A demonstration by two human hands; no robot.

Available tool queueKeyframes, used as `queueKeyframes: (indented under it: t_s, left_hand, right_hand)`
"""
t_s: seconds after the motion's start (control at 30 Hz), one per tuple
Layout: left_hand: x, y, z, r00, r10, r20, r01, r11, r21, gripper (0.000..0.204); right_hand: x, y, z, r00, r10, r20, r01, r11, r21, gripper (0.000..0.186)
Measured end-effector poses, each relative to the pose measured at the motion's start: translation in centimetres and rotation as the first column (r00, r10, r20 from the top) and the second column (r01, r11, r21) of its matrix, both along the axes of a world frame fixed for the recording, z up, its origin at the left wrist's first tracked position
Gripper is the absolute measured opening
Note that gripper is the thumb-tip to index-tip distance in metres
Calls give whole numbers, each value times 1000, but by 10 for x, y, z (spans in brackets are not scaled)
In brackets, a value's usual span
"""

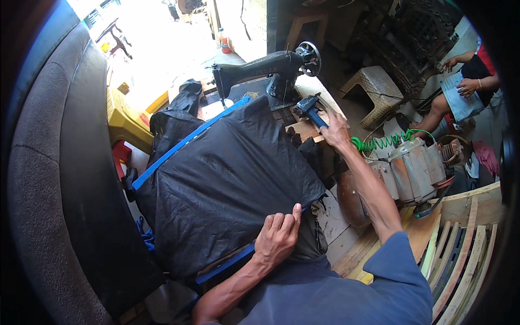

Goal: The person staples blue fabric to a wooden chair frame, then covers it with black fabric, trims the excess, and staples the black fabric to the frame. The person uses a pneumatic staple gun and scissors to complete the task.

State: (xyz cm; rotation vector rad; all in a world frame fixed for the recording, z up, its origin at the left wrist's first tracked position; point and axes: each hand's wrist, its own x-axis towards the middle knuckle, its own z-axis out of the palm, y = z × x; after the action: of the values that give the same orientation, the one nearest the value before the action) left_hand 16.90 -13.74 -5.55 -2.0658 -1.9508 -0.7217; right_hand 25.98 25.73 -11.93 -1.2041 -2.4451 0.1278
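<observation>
In front of me lies a panel with blue edges, over which black fabric (233, 168) is spread with shallow creases. My left hand (278, 236) is at its near edge, fingers curled and thumb against the cloth, gripping the fabric there. Beyond the panel's right side, my right hand (337, 129) is closed around the handle of a blue staple gun (312, 110), beside the sewing machine table. A black sewing machine (260, 71) with a handwheel stands just past the panel's far edge. The fingertips of my left hand are partly hidden.
A green coiled air hose (382, 142) runs near a rusty compressor (414, 165) on the right. Left are a grey cushioned seat (40, 162) and a yellow stool (127, 119). A woven-pattern stool (374, 92) and a seated person (471, 86) are farther right; wooden slats (460, 254) lie near right.
</observation>
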Motion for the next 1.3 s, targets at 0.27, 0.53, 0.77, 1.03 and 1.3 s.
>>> queueKeyframes:
  t_s: [0.27, 0.53, 0.77, 1.03, 1.3]
  left_hand:
    - [-18, 57, -5, 968, 249, -13, -249, 968, -6, 54]
    - [-8, 54, -12, 976, 215, 31, -216, 976, 20, 53]
    - [-13, 52, -11, 985, 168, 46, -169, 985, 20, 54]
    - [-16, 49, -9, 985, 162, 62, -164, 986, 26, 52]
    - [-13, 44, -13, 985, 163, 60, -165, 986, 18, 50]
  right_hand:
    - [-43, 14, -6, 977, 15, 212, 25, 983, -181, 64]
    - [28, -98, 127, 939, -86, -333, -123, 821, -558, 33]
    - [69, -209, 189, 987, 87, -137, -157, 730, -665, 30]
    - [53, -212, 182, 983, 177, 41, -108, 750, -652, 33]
    - [58, -214, 177, 988, 143, 64, -58, 715, -696, 33]
